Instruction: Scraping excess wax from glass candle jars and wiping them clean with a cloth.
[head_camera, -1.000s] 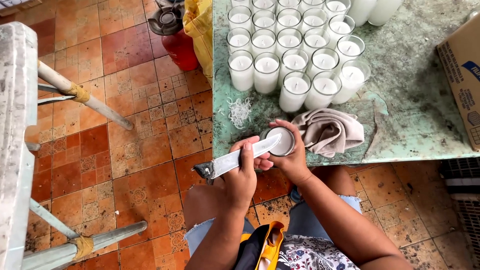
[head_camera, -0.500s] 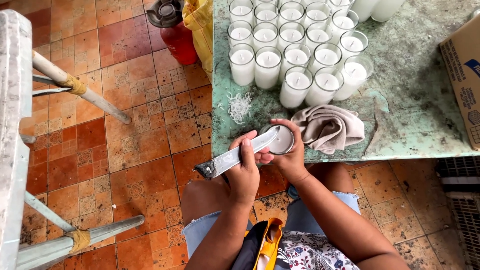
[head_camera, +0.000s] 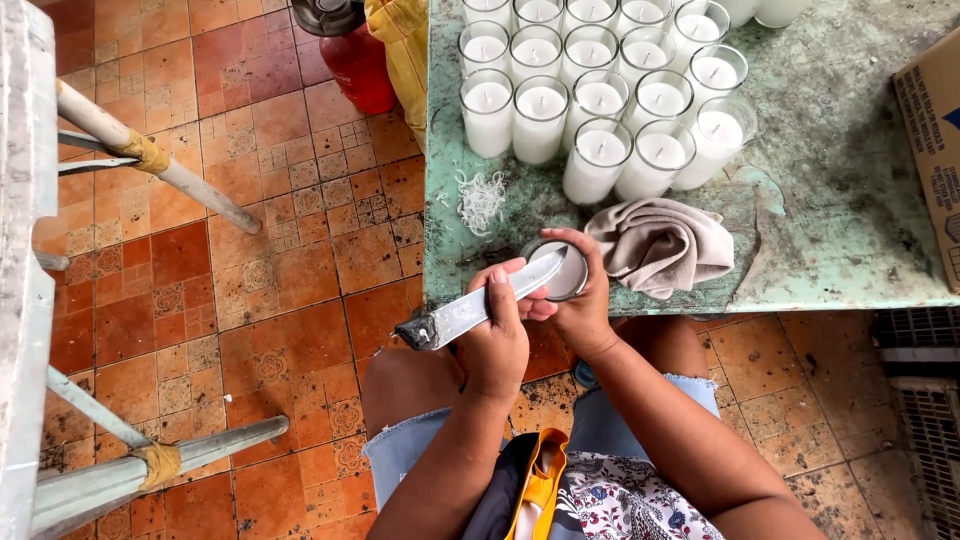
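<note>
Cardboard box (head_camera: 932, 150) cut off by the right edge, rear candle glasses (head_camera: 640, 12) cropped at the top, red gas canister (head_camera: 350, 50) partly out of view, glass jar (head_camera: 560, 270) mostly hidden behind fingers (head_camera: 585, 262) and scraper blade (head_camera: 480, 305), jar's contents indiscernible

At the near edge of the green worktop (head_camera: 850, 220), the right hand (head_camera: 580, 305) grips a glass candle jar (head_camera: 557, 270) tipped toward the camera. The left hand (head_camera: 497, 335) lays a flat metal blade (head_camera: 480, 305) across the jar's mouth, its dark end pointing to 8 o'clock. A beige cloth (head_camera: 660, 245) lies just beside the jar at 3 o'clock. White wax shavings (head_camera: 480, 198) sit at 11 o'clock, and rows of wax-filled glasses (head_camera: 600, 95) stand at 12 o'clock.
</note>
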